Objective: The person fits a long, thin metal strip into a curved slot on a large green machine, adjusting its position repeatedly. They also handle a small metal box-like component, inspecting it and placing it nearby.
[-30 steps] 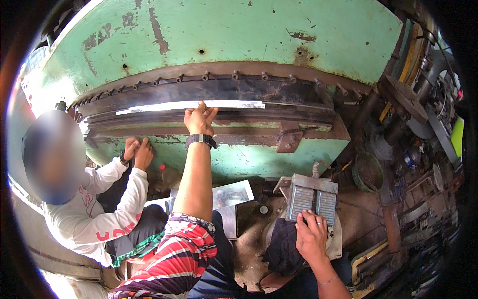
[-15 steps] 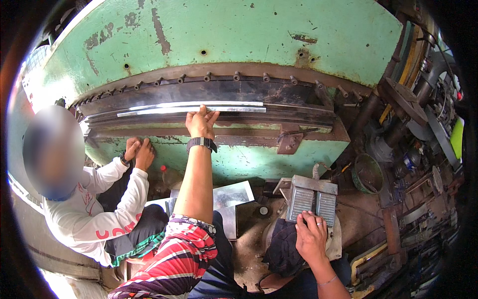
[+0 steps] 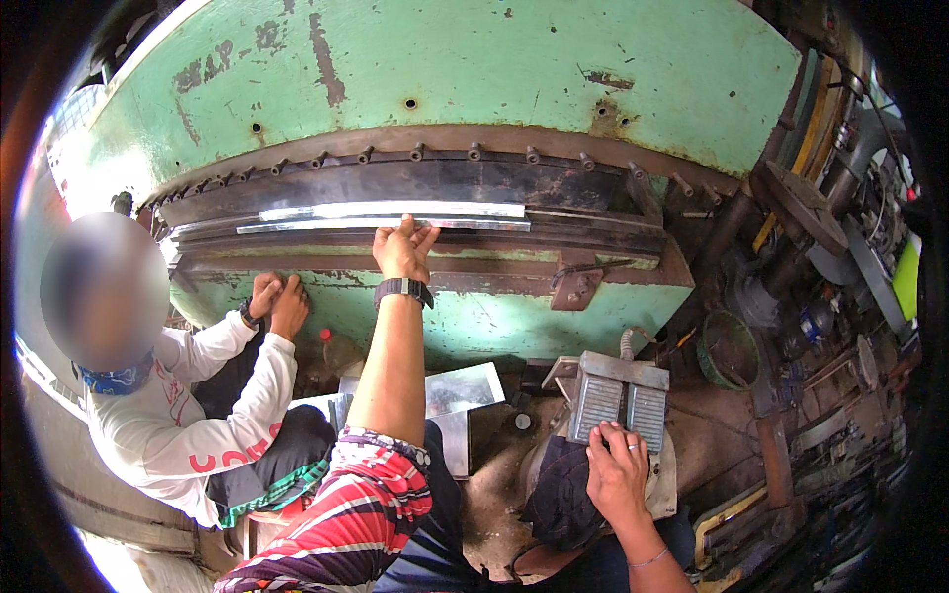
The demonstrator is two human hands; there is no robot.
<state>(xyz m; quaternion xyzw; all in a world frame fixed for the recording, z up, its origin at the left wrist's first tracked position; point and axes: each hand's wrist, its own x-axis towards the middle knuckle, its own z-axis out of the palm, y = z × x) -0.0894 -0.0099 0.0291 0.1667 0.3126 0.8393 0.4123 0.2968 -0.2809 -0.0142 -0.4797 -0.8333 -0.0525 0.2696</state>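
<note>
Left hand [image 3: 403, 255] pinches bent sheet-metal strip [image 3: 465, 211]

Strip extends both sides of the grip, along the press-brake die [image 3: 593, 233]; likely light, springy, sharp: hold mid-edge. Right hand [image 3: 619, 469] rests unclenched on twin foot pedal [image 3: 598, 400].

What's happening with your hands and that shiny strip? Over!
Left hand touching lower edge of shiny strip. Right hand at near edge of grey pedal. Strip runs along green machine. Co-worker's hands farther left, apart from strip.
</note>
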